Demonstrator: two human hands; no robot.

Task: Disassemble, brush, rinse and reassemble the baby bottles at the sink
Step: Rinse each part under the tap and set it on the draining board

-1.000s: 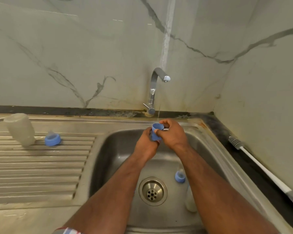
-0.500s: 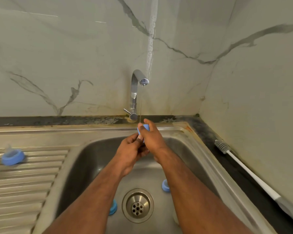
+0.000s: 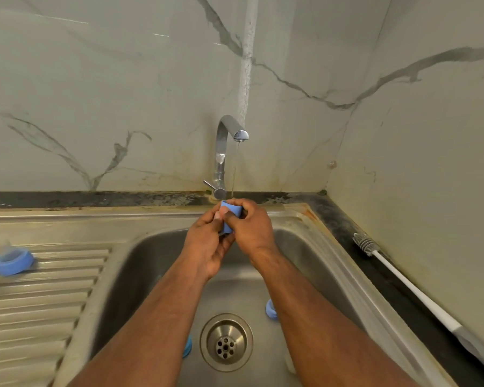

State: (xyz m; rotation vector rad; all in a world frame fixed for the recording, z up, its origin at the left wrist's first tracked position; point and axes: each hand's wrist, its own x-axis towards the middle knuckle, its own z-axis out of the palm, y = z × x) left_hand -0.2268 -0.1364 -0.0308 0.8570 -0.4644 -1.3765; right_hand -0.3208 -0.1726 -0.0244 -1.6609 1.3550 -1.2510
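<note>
Sink basin [image 3: 157,263], near: drain strainer [image 3: 226,342] below both forearms; one blue ring [image 3: 187,346] left of it, another blue ring [image 3: 270,309] right, each partly hidden by an arm. Open steel floor between them.
Left hand [image 3: 204,247] and right hand [image 3: 252,230]: fingers curled around a blue bottle cap [image 3: 231,212], held over the basin's far edge under the faucet [image 3: 224,152] stream.
Left of the fingers: blue collar ring [image 3: 12,261] on the ribbed drainboard [image 3: 39,303].
Right: bottle brush [image 3: 403,280] along the counter edge.

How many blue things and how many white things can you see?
Blue: 4, the cap in both hands, the ring on the drainboard, and two pieces in the sink.
White: 1, the bottle brush.
Total: 5
</note>
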